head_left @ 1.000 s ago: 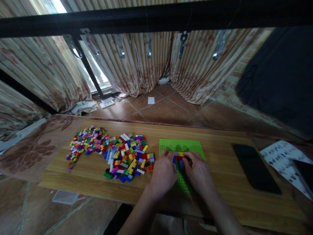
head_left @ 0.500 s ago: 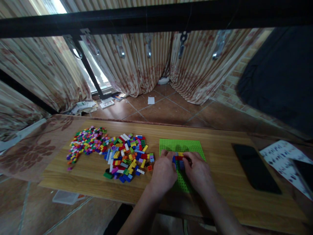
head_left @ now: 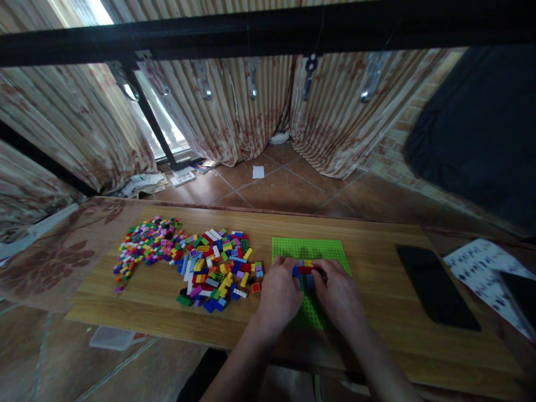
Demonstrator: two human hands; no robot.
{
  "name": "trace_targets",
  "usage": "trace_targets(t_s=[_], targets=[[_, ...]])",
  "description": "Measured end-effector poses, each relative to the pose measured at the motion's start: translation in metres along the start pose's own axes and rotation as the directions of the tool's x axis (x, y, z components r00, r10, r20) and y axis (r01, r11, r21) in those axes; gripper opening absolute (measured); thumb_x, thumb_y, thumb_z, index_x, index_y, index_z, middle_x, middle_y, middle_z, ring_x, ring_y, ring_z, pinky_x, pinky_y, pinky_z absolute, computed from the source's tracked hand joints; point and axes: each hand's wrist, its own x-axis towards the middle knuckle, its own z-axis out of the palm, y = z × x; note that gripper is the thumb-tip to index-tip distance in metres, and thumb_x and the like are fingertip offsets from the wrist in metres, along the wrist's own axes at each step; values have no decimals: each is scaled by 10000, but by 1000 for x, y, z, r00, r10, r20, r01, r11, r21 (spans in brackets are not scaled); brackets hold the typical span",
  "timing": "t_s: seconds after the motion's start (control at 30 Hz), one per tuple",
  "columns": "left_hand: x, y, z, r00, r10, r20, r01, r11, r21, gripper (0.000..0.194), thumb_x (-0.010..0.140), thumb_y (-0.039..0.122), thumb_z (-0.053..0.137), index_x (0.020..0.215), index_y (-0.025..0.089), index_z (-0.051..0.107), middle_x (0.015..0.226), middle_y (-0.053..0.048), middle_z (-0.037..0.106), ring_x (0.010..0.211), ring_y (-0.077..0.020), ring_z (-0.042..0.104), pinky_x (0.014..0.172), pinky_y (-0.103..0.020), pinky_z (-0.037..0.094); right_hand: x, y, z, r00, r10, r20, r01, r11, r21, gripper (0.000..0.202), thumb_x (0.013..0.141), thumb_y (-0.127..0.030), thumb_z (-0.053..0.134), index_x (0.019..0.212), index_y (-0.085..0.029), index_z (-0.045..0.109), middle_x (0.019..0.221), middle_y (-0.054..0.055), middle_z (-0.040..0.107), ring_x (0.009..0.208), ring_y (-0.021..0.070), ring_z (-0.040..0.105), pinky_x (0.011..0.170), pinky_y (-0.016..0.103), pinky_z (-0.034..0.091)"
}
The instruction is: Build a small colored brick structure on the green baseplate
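A green studded baseplate (head_left: 310, 315) lies on the wooden board, partly covered by both hands. Over its middle is a small stack of bricks (head_left: 305, 270) with yellow, red and blue parts. My left hand (head_left: 280, 290) has its fingers closed on the stack's left end. At the right end, my right hand (head_left: 339, 290) grips the same stack between thumb and fingers. The fingertips and the underside of the stack are partly hidden. To the left lies a loose pile of larger bricks (head_left: 218, 268) in many colours.
A heap of smaller bricks (head_left: 151, 240) lies at the far left of the wooden board (head_left: 377, 268). On the right are a dark flat tablet-like object (head_left: 438, 287) and a printed sheet (head_left: 481, 268). A black rail (head_left: 268, 28) crosses the top.
Both hands keep nearly the same place and hold on the brick stack. The whole view has shifted very slightly.
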Motion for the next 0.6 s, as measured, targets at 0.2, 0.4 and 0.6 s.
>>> trace_targets(t_s=[0.2, 0.4, 0.6], targets=[[2, 2, 0, 1000, -12, 7, 12, 999, 42, 364, 755, 77, 487, 1061, 214, 629, 1030, -69, 615, 922, -202, 614, 828, -307, 496, 0, 0, 1, 1000, -9, -5, 9, 1000, 2, 215, 874, -205, 421, 958, -178, 617, 929, 88, 637, 816, 212, 605, 750, 337, 460], [0, -3, -1, 999, 42, 8, -42, 999, 23, 344, 785, 91, 467, 1067, 214, 621, 1031, -67, 605, 935, -190, 612, 847, -299, 496, 0, 0, -1, 1000, -1, -4, 1, 1000, -4, 225, 874, -227, 424, 948, -174, 630, 916, 89, 642, 812, 218, 606, 743, 342, 459], [-4, -5, 3, 994, 76, -77, -78, 997, -22, 289, 837, 122, 459, 1066, 198, 618, 1040, -78, 615, 917, -192, 617, 835, -311, 508, 2, 0, -5, 998, -23, -55, 24, 999, 22, 253, 889, -296, 436, 906, -180, 660, 893, 84, 652, 792, 215, 609, 726, 344, 465]])
